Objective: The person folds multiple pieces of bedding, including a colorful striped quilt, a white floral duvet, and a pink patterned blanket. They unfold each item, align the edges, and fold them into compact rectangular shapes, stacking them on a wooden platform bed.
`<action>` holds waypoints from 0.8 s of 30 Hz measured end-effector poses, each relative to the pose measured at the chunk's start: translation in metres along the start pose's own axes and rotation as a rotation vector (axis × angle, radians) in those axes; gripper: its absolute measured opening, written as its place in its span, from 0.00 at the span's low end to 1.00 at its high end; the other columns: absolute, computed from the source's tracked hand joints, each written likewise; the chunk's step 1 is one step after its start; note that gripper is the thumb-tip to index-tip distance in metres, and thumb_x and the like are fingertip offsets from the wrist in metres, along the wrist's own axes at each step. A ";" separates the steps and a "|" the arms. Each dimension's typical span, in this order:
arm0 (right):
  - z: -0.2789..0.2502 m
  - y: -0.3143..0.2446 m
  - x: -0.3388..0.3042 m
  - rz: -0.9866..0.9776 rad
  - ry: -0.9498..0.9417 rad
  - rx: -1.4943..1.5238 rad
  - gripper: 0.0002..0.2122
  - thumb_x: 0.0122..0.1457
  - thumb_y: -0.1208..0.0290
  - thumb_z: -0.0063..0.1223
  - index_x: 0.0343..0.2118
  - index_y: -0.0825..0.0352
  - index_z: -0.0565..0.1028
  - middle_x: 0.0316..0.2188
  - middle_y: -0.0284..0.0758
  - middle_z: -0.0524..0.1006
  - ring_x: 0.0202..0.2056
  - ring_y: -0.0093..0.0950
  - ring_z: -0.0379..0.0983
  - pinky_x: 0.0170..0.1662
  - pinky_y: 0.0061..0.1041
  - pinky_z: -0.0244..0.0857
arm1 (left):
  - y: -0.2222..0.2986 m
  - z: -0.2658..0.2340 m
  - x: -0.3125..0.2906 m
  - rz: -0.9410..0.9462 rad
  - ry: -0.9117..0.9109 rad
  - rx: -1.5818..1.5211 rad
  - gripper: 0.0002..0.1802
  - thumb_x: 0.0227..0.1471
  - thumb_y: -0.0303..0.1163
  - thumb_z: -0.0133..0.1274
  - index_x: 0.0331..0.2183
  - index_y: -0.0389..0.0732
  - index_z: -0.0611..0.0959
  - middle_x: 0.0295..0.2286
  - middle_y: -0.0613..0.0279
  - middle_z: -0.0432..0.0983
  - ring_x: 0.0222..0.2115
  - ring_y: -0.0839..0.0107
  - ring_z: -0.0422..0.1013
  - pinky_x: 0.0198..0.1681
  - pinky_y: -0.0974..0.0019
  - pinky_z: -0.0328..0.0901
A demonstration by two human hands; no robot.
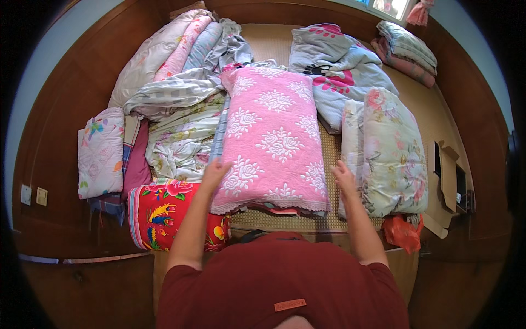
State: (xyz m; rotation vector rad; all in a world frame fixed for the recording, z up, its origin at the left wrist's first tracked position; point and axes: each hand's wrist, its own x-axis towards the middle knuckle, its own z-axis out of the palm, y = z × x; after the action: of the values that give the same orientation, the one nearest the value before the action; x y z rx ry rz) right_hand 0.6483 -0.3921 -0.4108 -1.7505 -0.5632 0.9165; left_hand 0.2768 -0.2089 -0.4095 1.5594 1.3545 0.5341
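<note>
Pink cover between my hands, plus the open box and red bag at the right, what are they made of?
Pink cover: matte fabric, perhaps cotton, with puckered texture and lacy hem. Open box: probably cardboard, dull brown, stiff folded flaps. Red bag: likely thin plastic, slightly shiny and crinkled.

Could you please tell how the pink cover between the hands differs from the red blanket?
The pink cover carries white flowers; the red blanket mixes yellow, blue and pink. The pink cover looks larger, the red blanket smaller. The pink cover lies in the middle, the red blanket at lower left. Both have flower designs.
</note>
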 end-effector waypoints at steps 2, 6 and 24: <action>0.021 0.062 0.036 -0.107 -0.005 -0.035 0.27 0.48 0.67 0.56 0.51 0.71 0.61 0.40 0.37 0.71 0.38 0.20 0.67 0.38 0.20 0.61 | 0.017 0.034 0.006 0.082 0.029 0.158 0.34 0.38 0.48 0.58 0.43 0.35 0.71 0.34 0.55 0.74 0.33 0.70 0.70 0.37 0.68 0.63; 0.039 0.106 0.073 -0.180 -0.118 -0.065 0.26 0.48 0.66 0.56 0.48 0.74 0.63 0.37 0.36 0.72 0.38 0.22 0.69 0.41 0.22 0.62 | 0.003 0.041 0.024 -0.001 0.048 -0.022 0.33 0.36 0.47 0.60 0.42 0.35 0.73 0.33 0.57 0.74 0.32 0.72 0.70 0.37 0.68 0.64; 0.061 -0.061 -0.030 0.195 -0.237 0.778 0.13 0.50 0.71 0.51 0.37 0.73 0.69 0.30 0.40 0.75 0.28 0.28 0.74 0.31 0.25 0.71 | 0.128 -0.030 -0.031 0.264 -0.004 -0.643 0.21 0.40 0.26 0.56 0.40 0.33 0.72 0.34 0.60 0.73 0.33 0.75 0.70 0.39 0.72 0.64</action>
State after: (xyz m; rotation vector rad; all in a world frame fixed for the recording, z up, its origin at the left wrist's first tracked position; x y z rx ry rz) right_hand 0.5846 -0.3574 -0.3549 -1.0065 -0.1352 1.2779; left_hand 0.3078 -0.2157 -0.2784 1.1960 0.8481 1.0138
